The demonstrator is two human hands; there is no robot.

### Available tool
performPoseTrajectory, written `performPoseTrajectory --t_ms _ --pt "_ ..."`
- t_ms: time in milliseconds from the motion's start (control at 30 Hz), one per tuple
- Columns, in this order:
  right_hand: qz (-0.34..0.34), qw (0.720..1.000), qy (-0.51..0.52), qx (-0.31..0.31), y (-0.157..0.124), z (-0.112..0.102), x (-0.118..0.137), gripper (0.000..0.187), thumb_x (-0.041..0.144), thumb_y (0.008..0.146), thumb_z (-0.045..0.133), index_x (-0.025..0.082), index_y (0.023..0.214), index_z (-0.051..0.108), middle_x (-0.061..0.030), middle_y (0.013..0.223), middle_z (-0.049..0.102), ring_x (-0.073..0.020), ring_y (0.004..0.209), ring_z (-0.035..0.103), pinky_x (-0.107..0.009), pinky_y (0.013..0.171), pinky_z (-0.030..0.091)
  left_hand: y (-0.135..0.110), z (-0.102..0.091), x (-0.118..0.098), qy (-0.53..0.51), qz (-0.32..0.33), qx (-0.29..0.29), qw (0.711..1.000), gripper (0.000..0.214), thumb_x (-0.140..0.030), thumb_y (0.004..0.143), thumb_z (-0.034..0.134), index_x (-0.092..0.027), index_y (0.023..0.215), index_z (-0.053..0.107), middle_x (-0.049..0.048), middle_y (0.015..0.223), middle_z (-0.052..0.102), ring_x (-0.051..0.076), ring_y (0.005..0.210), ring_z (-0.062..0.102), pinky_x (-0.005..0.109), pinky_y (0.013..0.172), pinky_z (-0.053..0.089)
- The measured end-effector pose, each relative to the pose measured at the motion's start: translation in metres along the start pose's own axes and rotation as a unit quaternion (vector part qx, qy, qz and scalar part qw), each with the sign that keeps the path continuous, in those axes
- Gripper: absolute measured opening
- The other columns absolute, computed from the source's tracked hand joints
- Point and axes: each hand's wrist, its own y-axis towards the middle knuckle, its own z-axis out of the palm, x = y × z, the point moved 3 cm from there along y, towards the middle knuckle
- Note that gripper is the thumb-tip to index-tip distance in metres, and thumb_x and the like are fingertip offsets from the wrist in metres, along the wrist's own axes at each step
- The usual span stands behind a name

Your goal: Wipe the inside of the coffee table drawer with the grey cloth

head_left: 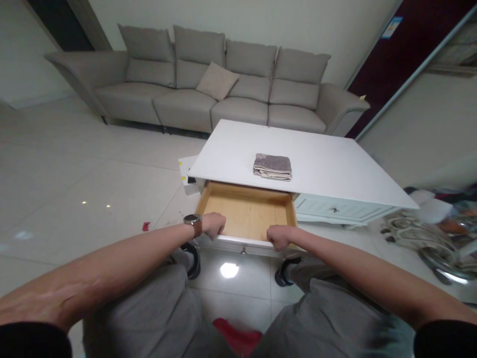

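Gripping the front edge of the open wooden drawer (248, 211), the left hand (214, 224) and right hand (278, 236) sit one near each corner, fingers curled tight over the panel. The drawer juts from under the white coffee table (335, 164) straight toward the person, its front running crosswise between the hands, both equally near. A folded grey towel (273, 166) lies on the tabletop just beyond, above the drawer's back.

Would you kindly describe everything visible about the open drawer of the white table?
The drawer is pulled out from the white table, under its near-left edge. Its inside looks like pale bare wood, with nothing visible in it; its front panel is white with a small knob below. The left hand and right hand both hold its front edge.
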Motion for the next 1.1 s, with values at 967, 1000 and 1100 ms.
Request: performPoseTrajectory --t_ms 967,1000,1100 --pt "0.21 0.927 -0.071 -0.303 0.043 -0.127 -0.128 0.065 0.038 0.091 0.06 0.02 0.151 0.042 -0.0198 0.139 0.059 -0.035 0.106 0.065 -0.043 0.091 0.048 -0.015 -0.024 0.025 -0.116 -0.008 -0.015 0.993 0.049 -0.038 0.085 0.067 -0.022 0.131 0.068 0.0101 0.111 0.077 0.025 0.107 0.07 0.031 0.088 0.051" --pt "0.218 0.923 -0.067 -0.311 0.04 -0.123 -0.118 0.055 0.03 0.094 0.052 0.021 0.148 0.046 -0.0188 0.134 0.063 -0.0332 0.101 0.067 -0.041 0.087 0.048 -0.014 -0.026 0.023 -0.115 -0.003 -0.016 0.993 0.049 -0.037 0.086 0.066 -0.02 0.132 0.067 0.0103 0.112 0.077 0.025 0.107 0.07 0.031 0.088 0.051" --pt "0.232 0.915 -0.045 -0.327 0.03 -0.114 -0.091 0.047 0.018 0.095 0.041 0.022 0.14 0.055 -0.0154 0.123 0.069 -0.0304 0.097 0.068 -0.037 0.083 0.047 -0.013 -0.031 0.018 -0.12 0.003 -0.041 0.992 0.045 -0.035 0.088 0.064 -0.016 0.129 0.068 0.0122 0.116 0.076 0.025 0.107 0.07 0.031 0.09 0.051"
